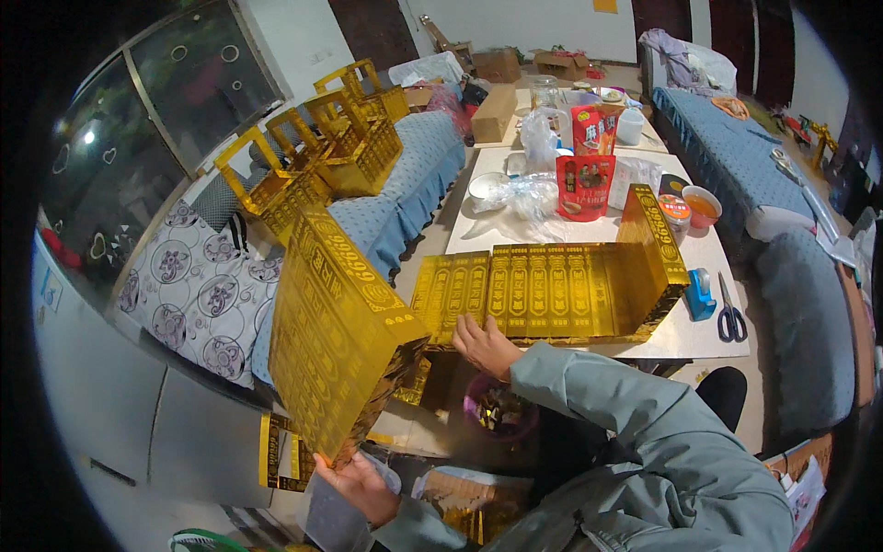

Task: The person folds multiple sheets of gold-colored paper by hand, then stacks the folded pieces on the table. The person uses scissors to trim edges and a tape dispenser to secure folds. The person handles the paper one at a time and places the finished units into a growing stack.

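Observation:
A large structure of folded gold foil card spans the white table. Its flat middle panel point(552, 290) lies on the tabletop, and at the right a side panel point(652, 269) stands upright. At the left, another gold panel point(338, 331) is raised at a tilt beyond the table's edge. My left hand point(359, 483) grips the lower corner of this raised panel, thumb on its face. My right hand point(483, 345) rests with bent fingers on the near edge of the flat panel, left of its middle. Whether the raised panel is joined to the flat one is hard to tell.
A blue tape dispenser point(700, 295) and scissors point(731, 317) lie at the table's right. Red food pouches point(585, 188), plastic bags and bowls stand behind. Gold baskets point(359, 159) sit on the left sofa point(428, 152). Below the table is a purple bin point(500, 414) with scraps.

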`<state>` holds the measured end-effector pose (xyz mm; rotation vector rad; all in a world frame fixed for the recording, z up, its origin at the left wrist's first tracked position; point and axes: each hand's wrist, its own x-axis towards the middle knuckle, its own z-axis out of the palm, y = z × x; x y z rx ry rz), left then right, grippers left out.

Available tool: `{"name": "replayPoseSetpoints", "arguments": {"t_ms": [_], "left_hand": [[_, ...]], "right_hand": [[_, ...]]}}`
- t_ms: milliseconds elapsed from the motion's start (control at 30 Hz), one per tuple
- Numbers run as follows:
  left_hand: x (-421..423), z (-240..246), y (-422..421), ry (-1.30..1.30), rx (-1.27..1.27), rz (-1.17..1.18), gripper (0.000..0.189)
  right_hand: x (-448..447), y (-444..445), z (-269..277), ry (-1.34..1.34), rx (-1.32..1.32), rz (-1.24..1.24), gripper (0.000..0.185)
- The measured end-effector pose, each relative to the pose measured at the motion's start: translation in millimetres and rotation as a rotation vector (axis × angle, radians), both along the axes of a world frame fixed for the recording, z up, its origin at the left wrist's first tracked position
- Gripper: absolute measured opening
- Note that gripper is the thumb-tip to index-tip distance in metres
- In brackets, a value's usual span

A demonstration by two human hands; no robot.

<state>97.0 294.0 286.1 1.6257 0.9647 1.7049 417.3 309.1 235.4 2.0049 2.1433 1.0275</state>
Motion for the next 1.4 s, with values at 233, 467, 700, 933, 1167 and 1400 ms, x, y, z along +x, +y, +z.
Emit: {"name": "replayPoseSetpoints", "arguments": {"t_ms": [233, 467, 700, 933, 1167, 1400], "left_hand": [[-18.4, 5.1, 9.5, -0.68, -0.335, 0.012, 0.055], [-9.6, 10.0, -5.8, -0.013, 0.058, 0.114, 0.054], [-2.8, 0.3, -3.2, -0.104, -0.125, 0.129, 0.053], [-2.3, -21.7, 8.7, -0.408, -0.194, -0.145, 0.056], [-30.9, -38.5, 19.5, -1.617, -0.535, -1.135, 0.049], [-3.3, -7.9, 14.3, -1.813, -0.608, -1.317, 0.049]], "right_hand": [[-13.1, 23.6, 63.0, 0.195, 0.16, 0.336, 0.045], [51.2, 42.6, 229.4, 0.976, 0.378, 0.187, 0.041], [177.1, 43.8, 268.1, 1.066, -0.001, -0.394, 0.049], [249.9, 55.6, 179.2, 1.069, -0.191, -0.592, 0.052], [185.4, 52.4, 202.5, 0.573, -0.334, -0.63, 0.068], [169.0, 8.1, 235.2, 0.355, -0.437, 0.032, 0.048]]}}
